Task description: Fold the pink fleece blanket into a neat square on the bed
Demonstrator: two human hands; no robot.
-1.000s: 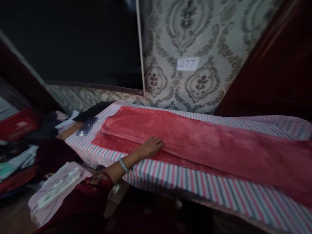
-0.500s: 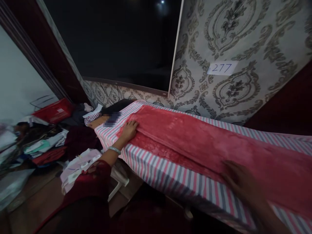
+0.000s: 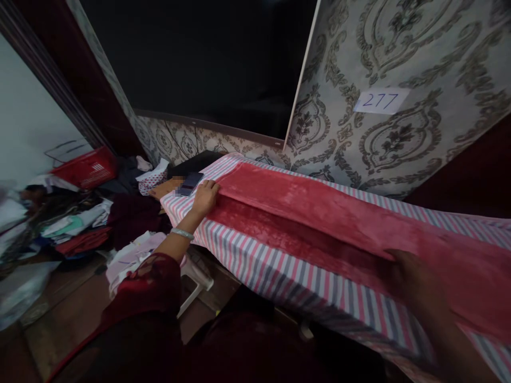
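A long red plush cloth (image 3: 303, 199), folded lengthwise, lies on a table covered with a striped tablecloth (image 3: 275, 266). My left hand (image 3: 206, 198), a bangle at its wrist, has its fingers closed on the cloth's upper layer at the left end. My right hand (image 3: 417, 279) grips the same layer's front edge farther right, thumb and fingers over the edge; part of its grip is in shadow. Between the hands the edge is raised, and the darker lower layer shows beneath it.
A dark flat item (image 3: 189, 184) lies beside the left hand. A white plastic stool (image 3: 195, 279) stands below the table's left end. Piled clothes (image 3: 75, 229) and a red bag (image 3: 85, 167) are at the left. A large television screen (image 3: 199, 69) hangs behind.
Both hands have gone from resting on the cloth to gripping its upper layer. The front edge has been lifted and drawn back toward the wall, uncovering more of the lower layer.
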